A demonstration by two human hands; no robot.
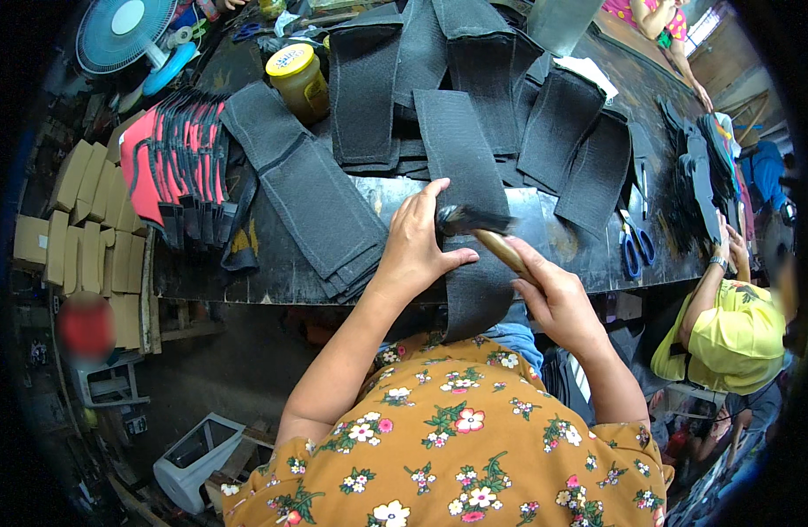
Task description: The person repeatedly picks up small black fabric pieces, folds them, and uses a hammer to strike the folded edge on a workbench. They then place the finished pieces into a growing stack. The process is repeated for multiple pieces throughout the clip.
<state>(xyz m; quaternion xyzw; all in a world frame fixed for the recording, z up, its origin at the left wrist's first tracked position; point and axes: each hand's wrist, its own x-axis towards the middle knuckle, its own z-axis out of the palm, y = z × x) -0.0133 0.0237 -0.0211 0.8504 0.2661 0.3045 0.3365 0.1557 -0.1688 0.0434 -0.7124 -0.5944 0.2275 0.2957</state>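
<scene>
My right hand (557,299) is closed around the wooden handle of a hammer (505,255). The hammer's dark head is smeared by motion and sits over a long black felt-like strip (463,145). That strip runs across the table edge and hangs down toward my lap. My left hand (421,233) rests at the strip's left edge beside the hammer head, with thumb and fingers apart. Whether anything small lies under the hammer head is hidden. Left of my hand lies a stack of stitched black strips (320,211).
More black strips (364,97) cover the table's back. A yellow-lidded jar (298,83), red-and-black pieces (180,167) and a fan (127,39) stand left. Blue scissors (637,246) lie right. A co-worker in yellow (733,338) handles dark pieces (698,176); another person (654,18) is at the far right.
</scene>
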